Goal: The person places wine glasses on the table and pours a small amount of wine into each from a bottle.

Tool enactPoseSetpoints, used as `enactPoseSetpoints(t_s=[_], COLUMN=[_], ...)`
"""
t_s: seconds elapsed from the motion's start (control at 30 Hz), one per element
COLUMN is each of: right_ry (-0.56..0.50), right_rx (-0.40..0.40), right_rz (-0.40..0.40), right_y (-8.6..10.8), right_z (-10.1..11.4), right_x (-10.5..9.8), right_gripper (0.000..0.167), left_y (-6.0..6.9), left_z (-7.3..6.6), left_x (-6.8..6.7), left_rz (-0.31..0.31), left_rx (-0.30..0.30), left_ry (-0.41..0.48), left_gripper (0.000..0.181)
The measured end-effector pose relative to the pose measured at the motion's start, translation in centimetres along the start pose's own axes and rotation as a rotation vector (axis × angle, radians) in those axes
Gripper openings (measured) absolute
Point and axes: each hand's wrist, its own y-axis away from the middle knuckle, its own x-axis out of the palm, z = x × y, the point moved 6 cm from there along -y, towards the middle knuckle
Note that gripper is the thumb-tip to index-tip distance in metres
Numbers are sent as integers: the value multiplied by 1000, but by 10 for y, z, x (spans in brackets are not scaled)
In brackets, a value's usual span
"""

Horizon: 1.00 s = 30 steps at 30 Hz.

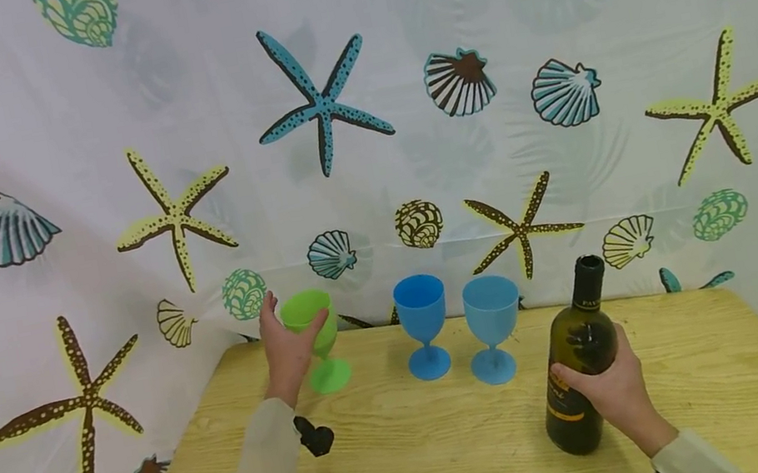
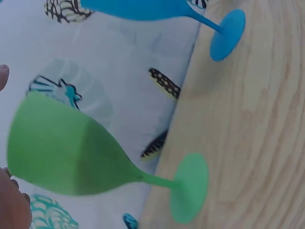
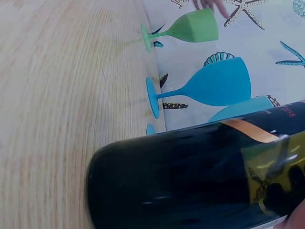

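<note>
A green plastic goblet (image 1: pixel 327 339) stands at the back left of the table. My left hand (image 1: pixel 287 356) is beside its bowl, thumb and fingers spread apart. In the left wrist view only fingertips show, at the left edge near the rim; whether they touch it I cannot tell. On the right, my right hand (image 1: pixel 617 385) grips a dark wine bottle (image 1: pixel 581 345) round its body, thumb across the front. The bottle is nearly upright, its neck leaning slightly right, with an open mouth. Whether its base rests on the wood I cannot tell.
Two more goblets, a darker blue one (image 1: pixel 422 313) and a lighter blue one (image 1: pixel 492 309), stand upright between the hands. Beneath everything is a wooden table (image 1: pixel 427 465). A white curtain (image 1: pixel 208 89) with shells and starfish hangs behind and along the sides.
</note>
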Motion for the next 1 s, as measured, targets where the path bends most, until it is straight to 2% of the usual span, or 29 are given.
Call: enactPoseSetpoints(t_s=[0.1,0.23,0.37,0.47,0.6,0.73,0.87,1.0], right_ry=[1,-2,-16,-14,-2,5,-12,-19], right_rx=[0,-8,-13,-19,-28,-39,-46,-53], right_rz=[1,2,11,14,12,7,5,-1], right_y=[1,1,1,1,0,-1,0,1], right_z=[0,0,-1,0,0,1,1,0], right_x=[-1,-1,-1,0,-1,-1,-1,-1], right_gripper=[79,79,79,79,80,79,78,77], left_y=[3,9,18,26,33,38,41,43], left_z=[-20,-46,-68,-77,-74,-62,-47,-34], left_x=[5,20,42,63,92,115,130,140], left_rz=[30,92,152,196,274,332,348,351], left_rx=[47,87,151,184,159,105,45,-21], left_ry=[-24,-17,-8,-18,-13,15,57,82], left_gripper=[100,99,96,93,93,98,101,103])
